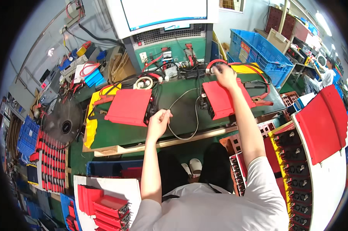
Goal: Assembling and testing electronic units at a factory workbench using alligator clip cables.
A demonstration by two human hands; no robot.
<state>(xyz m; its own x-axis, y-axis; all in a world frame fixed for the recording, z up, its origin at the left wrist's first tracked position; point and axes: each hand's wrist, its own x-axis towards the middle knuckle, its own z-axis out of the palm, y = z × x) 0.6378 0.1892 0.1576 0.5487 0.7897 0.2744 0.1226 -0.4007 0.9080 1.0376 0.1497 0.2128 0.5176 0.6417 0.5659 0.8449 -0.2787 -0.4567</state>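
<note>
My left hand (158, 122) is closed in a pinch on a thin grey cable (183, 138), which hangs in a loop over the green bench mat. Just left of that hand lies a red metal box (128, 106) with a black end panel. A second red metal box (221, 101) rests under my right forearm. My right hand (225, 77) reaches past this box to the back of the bench. Its fingers are bent round something dark beside a thick red cable (217, 61); the hand itself hides most of it.
A large screen (164, 9) stands behind the green bench (116, 134). At the back right is a blue plastic crate (266, 56). Stacked red boxes (110, 210) sit low at the left, more red housings (320, 123) at the right. A fan (64, 121) stands beyond the left end.
</note>
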